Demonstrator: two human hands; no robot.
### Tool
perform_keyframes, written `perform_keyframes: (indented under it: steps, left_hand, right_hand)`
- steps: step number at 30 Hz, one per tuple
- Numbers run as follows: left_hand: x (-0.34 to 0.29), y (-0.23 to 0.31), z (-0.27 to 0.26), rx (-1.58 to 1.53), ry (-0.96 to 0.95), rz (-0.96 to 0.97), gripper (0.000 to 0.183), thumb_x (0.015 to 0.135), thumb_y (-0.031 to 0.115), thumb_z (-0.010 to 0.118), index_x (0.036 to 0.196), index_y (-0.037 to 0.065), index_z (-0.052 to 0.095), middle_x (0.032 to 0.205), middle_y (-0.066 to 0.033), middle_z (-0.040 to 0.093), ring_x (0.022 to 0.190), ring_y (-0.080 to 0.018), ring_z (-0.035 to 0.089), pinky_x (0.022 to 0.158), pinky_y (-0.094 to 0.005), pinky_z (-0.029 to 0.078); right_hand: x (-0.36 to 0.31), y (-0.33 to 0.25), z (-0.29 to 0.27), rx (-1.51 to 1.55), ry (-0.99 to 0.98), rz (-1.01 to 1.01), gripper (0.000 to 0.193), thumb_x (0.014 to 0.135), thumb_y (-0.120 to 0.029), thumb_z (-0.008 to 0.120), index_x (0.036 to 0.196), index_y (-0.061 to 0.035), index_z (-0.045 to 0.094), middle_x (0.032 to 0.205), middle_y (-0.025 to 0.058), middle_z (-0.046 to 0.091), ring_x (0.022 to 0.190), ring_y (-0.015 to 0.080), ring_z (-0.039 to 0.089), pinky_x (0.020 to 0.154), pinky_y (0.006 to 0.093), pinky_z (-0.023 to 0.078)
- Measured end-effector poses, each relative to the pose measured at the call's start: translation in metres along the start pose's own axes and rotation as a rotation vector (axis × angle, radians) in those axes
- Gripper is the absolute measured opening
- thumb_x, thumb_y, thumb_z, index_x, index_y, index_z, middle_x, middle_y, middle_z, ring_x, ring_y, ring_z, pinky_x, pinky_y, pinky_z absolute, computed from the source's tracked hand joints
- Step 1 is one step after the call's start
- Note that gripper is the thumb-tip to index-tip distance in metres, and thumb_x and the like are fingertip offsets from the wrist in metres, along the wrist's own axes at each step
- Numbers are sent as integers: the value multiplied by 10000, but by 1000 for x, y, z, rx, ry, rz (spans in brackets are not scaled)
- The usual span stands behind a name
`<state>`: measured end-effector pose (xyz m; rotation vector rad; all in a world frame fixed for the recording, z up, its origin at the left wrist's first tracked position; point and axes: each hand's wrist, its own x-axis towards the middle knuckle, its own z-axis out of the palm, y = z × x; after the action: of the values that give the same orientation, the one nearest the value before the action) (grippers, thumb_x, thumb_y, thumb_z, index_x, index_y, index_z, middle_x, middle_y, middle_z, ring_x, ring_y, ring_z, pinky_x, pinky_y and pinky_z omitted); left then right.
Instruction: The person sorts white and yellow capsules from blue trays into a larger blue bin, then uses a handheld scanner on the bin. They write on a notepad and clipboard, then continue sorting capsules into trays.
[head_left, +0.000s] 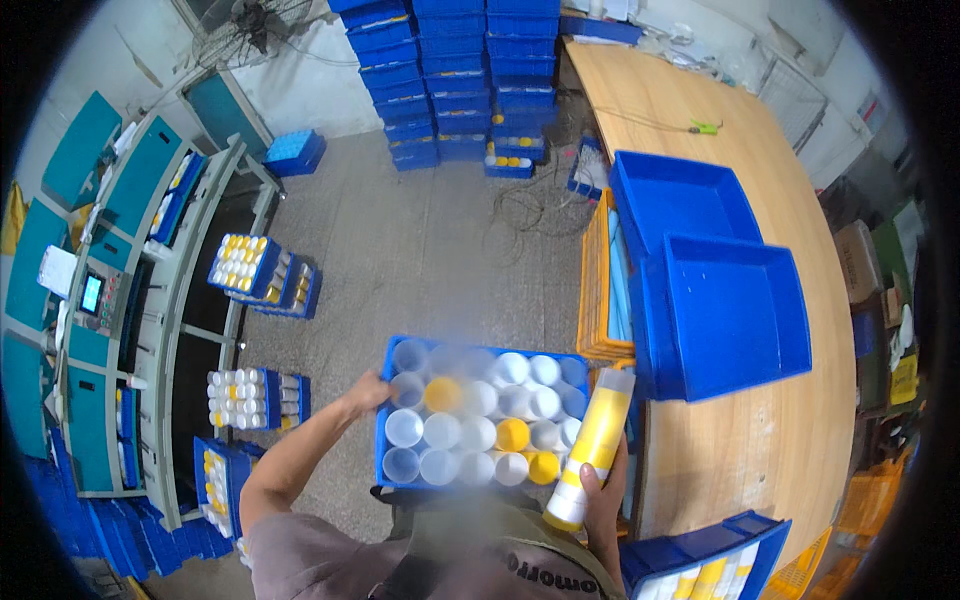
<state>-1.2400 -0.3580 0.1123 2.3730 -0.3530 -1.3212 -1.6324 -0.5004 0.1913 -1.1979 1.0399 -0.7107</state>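
Observation:
A blue crate (381,440) sits in front of my body, filled with rows of upright round tubes with pale, open-looking tops, a few of them yellow (513,434). My left hand (370,392) grips the crate's left rim, its fingertips partly hidden behind the edge. In my right hand (604,492) is a long yellow-and-white tube (600,425) with a pale grey upper end. It leans across the crate's right side, tilted up and to the right, with my thumb lying over its lower part. A blurred patch hides some tubes in the crate's middle.
On the right, two blue bins (738,310) rest on a wooden table (740,460); an orange crate (597,290) stands beside it. Lower right is another blue crate (760,545) of tubes. Filled crates (262,265) stand left by a teal machine (95,345). Blue crates (455,70) are stacked at the back.

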Motion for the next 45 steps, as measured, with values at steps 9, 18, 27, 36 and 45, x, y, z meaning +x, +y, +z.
perform_keyframes:
  steps: [9, 18, 27, 36, 45]
  left_hand:
    - [103, -39, -137, -863, 358, -248, 185, 778, 45, 581, 906, -88, 582, 715, -135, 604, 489, -226, 595, 358, -360, 445]
    - [236, 134, -349, -1483, 211, 294, 196, 800, 86, 526, 976, 0, 533, 850, -106, 635, 631, -236, 647, 479, -353, 576]
    - [378, 430, -646, -1533, 174, 755, 252, 883, 92, 402, 1051, -74, 488, 957, -158, 607, 839, -336, 644, 785, -558, 557]
    - [489, 651, -824, -1766, 279, 868, 458, 965, 191, 400, 1349, -25, 277, 1162, -175, 353, 1024, -317, 377, 1020, -573, 304]
    - [756, 610, -712, -2899, -2390, -1185, 501, 860, 187, 532, 1296, 99, 301, 1301, -72, 260, 1180, -251, 254, 969, -435, 250]
  right_hand:
    - [149, -21, 124, -288, 29, -30, 776, 855, -110, 629, 1488, -2, 194, 1300, 199, 477, 1113, 259, 543, 909, 373, 479]
    - [301, -59, 229, -173, -33, -30, 699, 852, -105, 634, 1445, -9, 276, 1173, 152, 542, 1039, 225, 558, 888, 359, 474]
    - [497, -73, 264, -107, 83, -97, 705, 840, -108, 629, 1447, -2, 288, 1254, 168, 510, 1104, 238, 537, 921, 364, 465]
    - [571, -147, 312, -430, 80, -154, 778, 857, -238, 674, 1474, -17, 256, 1423, 186, 405, 1297, 272, 417, 1068, 384, 345]
    - [549, -132, 388, 8, 364, -30, 880, 858, -408, 689, 1488, -13, 217, 1489, 212, 307, 1363, 291, 339, 1103, 379, 295]
